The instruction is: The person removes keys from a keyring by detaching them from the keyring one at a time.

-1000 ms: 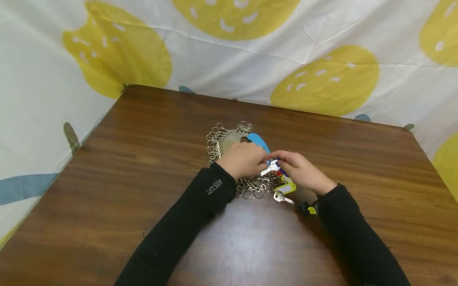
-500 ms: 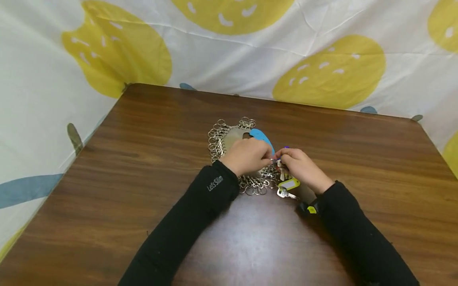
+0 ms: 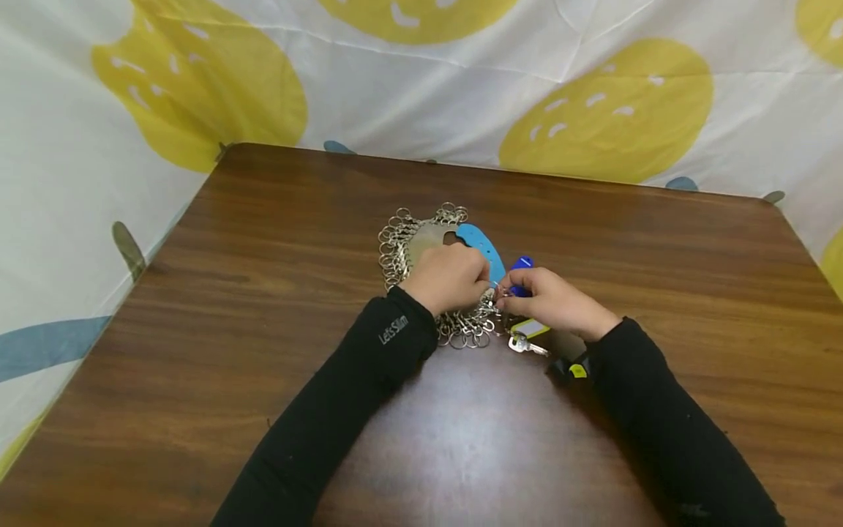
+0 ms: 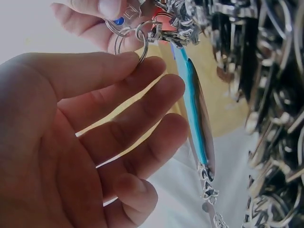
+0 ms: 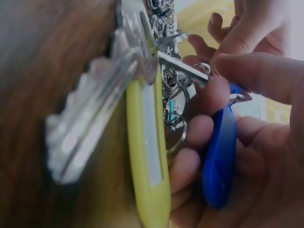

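Pinching a small round split ring of silver metal (image 4: 147, 45) between thumb and index finger, the left hand (image 3: 451, 278) is narrowed at the tips, its other 3 fingers loosely bent in its wrist view. The right hand (image 3: 556, 300) meets it closely, thumb and index finger likewise narrowed, holding an oblong blue plastic key tag (image 5: 219, 156) near its metal fitting; exactly which piece of metal sits between those fingertips I cannot tell.

Beneath the left hand, partly covered, lies a flat, greyish, metallic-looking plate (image 3: 421, 238) with a curved bright blue panel (image 3: 484, 247) along its side toward the right hand. Crowded silver metal chains and rings (image 3: 395, 245) fringe the plate's outer edge, running past the left hand to near the right fingertips.

Just below the right hand in the head view is an oblong yellow plastic key tag with a white label (image 3: 530, 328), and just beside it a silver metal key (image 3: 525, 345); the right wrist view shows a toothed silver blade close up, blurred.

All of this rests near the middle of a dark brown wood-grain counter (image 3: 658, 263). Long black sleeves (image 3: 369, 366) cover the 2 forearms.
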`<state>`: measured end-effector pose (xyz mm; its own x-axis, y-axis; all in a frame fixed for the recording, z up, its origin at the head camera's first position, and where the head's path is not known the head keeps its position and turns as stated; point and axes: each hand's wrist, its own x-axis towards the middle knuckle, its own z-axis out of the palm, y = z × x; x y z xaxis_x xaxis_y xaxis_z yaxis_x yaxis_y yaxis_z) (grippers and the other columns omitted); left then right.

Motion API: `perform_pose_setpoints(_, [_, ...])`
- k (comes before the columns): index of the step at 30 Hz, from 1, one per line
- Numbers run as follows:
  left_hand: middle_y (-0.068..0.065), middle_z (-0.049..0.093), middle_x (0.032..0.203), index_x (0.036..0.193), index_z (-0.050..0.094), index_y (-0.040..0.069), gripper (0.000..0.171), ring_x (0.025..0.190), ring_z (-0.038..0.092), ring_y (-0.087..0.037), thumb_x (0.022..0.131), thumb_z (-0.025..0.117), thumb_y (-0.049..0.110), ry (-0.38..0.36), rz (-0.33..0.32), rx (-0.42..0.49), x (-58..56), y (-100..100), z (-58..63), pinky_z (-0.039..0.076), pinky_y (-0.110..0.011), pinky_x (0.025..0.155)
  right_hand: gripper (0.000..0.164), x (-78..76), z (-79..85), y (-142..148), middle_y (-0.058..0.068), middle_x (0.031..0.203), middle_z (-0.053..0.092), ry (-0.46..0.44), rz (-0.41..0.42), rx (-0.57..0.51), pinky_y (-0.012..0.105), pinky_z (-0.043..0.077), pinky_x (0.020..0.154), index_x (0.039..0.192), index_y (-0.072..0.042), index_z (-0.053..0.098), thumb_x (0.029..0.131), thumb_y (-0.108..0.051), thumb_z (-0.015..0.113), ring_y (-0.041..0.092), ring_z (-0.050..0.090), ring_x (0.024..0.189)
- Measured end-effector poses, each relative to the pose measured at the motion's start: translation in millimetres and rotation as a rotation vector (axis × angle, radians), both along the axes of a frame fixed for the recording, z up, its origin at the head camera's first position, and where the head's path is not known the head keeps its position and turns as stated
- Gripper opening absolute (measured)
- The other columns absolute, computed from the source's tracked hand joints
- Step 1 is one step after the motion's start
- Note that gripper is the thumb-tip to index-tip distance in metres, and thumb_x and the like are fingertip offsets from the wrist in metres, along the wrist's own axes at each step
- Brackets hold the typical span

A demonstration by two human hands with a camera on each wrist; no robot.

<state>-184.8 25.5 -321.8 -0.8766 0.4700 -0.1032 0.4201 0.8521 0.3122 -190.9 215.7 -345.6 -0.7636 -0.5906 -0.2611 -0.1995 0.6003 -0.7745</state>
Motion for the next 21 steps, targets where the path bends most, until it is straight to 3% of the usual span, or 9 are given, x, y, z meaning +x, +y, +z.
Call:
perform_pose_setpoints(8, [0.005, 0.049, 0.063, 0.062, 0.056, 0.019, 0.030, 0.060, 0.049, -0.013, 0.092, 0.054, 0.023, 0.034, 0.025, -0.041, -1.9, 2.9, -0.3, 0.036, -0.030, 0.051, 0.027, -6.1, -0.8, 4.0, 0.007, 0.081, 0.057, 0.046, 0.038, -0.043, 0.026, 0.045, 0.070, 0.098, 0.002, 0.064, 0.101, -0.014, 0.042, 0.012, 0.051, 0.074])
perform_pose_setpoints(15, [0.009, 0.068, 0.086, 0.095, 0.072, 0.027, 0.013, 0.072, 0.061, -0.012, 0.092, 0.060, 0.028, 0.064, -0.023, -0.022, 0.0, 6.9, 3.7, 0.047, -0.033, 0.059, 0.025, -8.0, -0.5, 4.2, 0.011, 0.090, 0.062, 0.018, 0.054, -0.058, 0.026, 0.048, 0.076, 0.099, 0.003, 0.063, 0.100, -0.012, 0.043, 0.012, 0.055, 0.081])
perform_pose_setpoints(18, [0.009, 0.065, 0.078, 0.084, 0.071, 0.024, 0.013, 0.069, 0.058, -0.011, 0.091, 0.060, 0.025, 0.106, -0.029, -0.026, 1.4, 8.3, 2.2, 0.046, -0.033, 0.057, 0.023, -7.8, -2.4, 4.6, 0.008, 0.084, 0.059, 0.010, 0.055, -0.052, 0.025, 0.047, 0.072, 0.096, 0.003, 0.063, 0.100, -0.012, 0.045, 0.012, 0.054, 0.077])
perform_pose_setpoints(21, [0.007, 0.051, 0.063, 0.065, 0.061, 0.020, 0.024, 0.061, 0.050, -0.011, 0.089, 0.057, 0.018, 0.130, -0.016, -0.029, 1.9, 8.7, -1.6, 0.040, -0.031, 0.052, 0.019, -6.3, -4.9, 5.0, 0.006, 0.081, 0.058, 0.007, 0.038, -0.049, 0.024, 0.044, 0.068, 0.098, 0.000, 0.062, 0.099, -0.014, 0.048, 0.011, 0.052, 0.073])
